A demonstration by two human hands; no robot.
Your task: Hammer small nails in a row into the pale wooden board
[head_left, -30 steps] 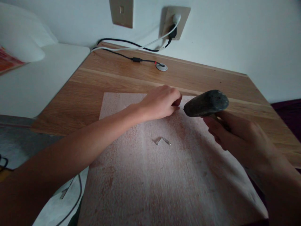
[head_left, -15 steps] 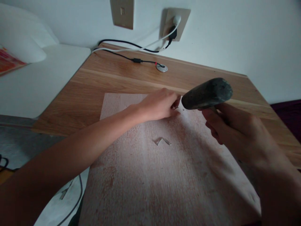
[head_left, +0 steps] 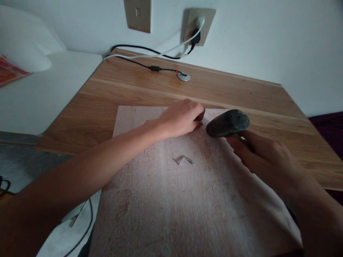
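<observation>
My right hand (head_left: 264, 157) is wrapped around the handle of a hammer (head_left: 227, 123), whose dark, worn head hangs just right of my left fingertips. Near the far edge of a pale, reddish-streaked board (head_left: 160, 200), my left hand (head_left: 183, 116) is closed in a pinch. A tiny bit of metal shows at its fingertips, seemingly a nail; the fingers cover most of it. On the board nearer to me lie two thin silvery nails (head_left: 184, 159), forming an angle.
Beneath the board is a wooden desk (head_left: 93, 96). Black and white cables (head_left: 144, 57) run along its back to a wall socket (head_left: 205, 25), beside a metal cable grommet (head_left: 183, 76). A white surface (head_left: 66, 78) at left carries a white bulky item (head_left: 24, 39).
The hammer and my right hand have come down and slightly left, bringing the head close to the board by my left fingers. My left hand stays nearly in place, still pinched.
</observation>
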